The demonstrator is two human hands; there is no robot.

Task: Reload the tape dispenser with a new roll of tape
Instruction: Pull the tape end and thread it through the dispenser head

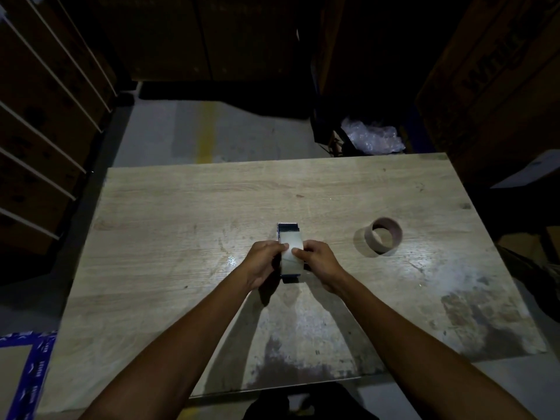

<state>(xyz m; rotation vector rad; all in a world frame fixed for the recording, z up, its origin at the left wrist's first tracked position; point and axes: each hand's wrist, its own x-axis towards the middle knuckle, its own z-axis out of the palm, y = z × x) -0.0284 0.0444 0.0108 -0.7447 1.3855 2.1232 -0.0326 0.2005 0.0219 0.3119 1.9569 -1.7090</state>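
A dark tape dispenser [288,228] with a toothed cutter at its far end lies in the middle of the wooden table [181,213]. A pale roll of tape [291,262] sits in it, its shiny band facing up. My left hand [263,262] grips the roll and dispenser from the left, thumb on top. My right hand [318,263] grips from the right, with thumb and fingertip pressed on the tape's upper surface. An empty brown cardboard core [384,235] stands on its side to the right, apart from both hands.
Stacked cardboard boxes [45,116] line the left side and more boxes [497,86] rise at the right. A bag of bubble wrap [371,139] lies beyond the table's far edge. A blue-taped carton [24,374] sits at the lower left. The floor has a yellow line [206,131].
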